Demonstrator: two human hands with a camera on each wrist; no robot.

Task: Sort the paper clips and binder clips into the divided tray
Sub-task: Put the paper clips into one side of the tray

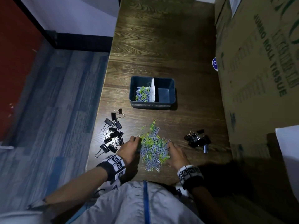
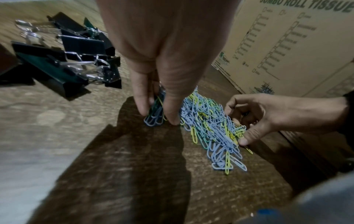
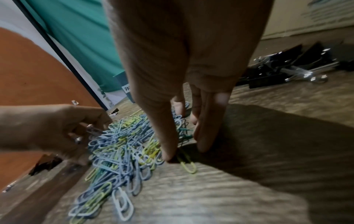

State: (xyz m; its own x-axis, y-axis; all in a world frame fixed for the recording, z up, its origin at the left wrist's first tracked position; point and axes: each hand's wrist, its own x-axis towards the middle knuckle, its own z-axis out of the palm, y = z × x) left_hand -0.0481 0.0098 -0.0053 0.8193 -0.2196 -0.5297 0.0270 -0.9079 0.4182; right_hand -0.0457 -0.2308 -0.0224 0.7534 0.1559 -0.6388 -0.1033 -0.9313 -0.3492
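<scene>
A blue divided tray [image 1: 172, 101] stands mid-table; its left compartment holds paper clips [image 1: 142, 94] and its right compartment is bare. A loose pile of blue and yellow-green paper clips [image 1: 153, 149] lies near the front edge, between my hands. My left hand [image 1: 137, 141] is at the pile's left side; in the left wrist view it [image 2: 158, 116] pinches a small bunch of blue clips [image 2: 154, 119]. My right hand [image 1: 169, 145] is at the right side, thumb and fingers [image 3: 184, 150] closed on a few clips. Black binder clips lie in a left group [image 1: 111, 133] and a right group [image 1: 197, 139].
Large cardboard boxes [image 1: 258, 70] wall off the table's right side. The table's left edge [image 1: 100, 110] drops to a blue-grey floor, close to the left binder clips. A yellow clip [image 3: 188, 165] lies just outside the pile by my right thumb.
</scene>
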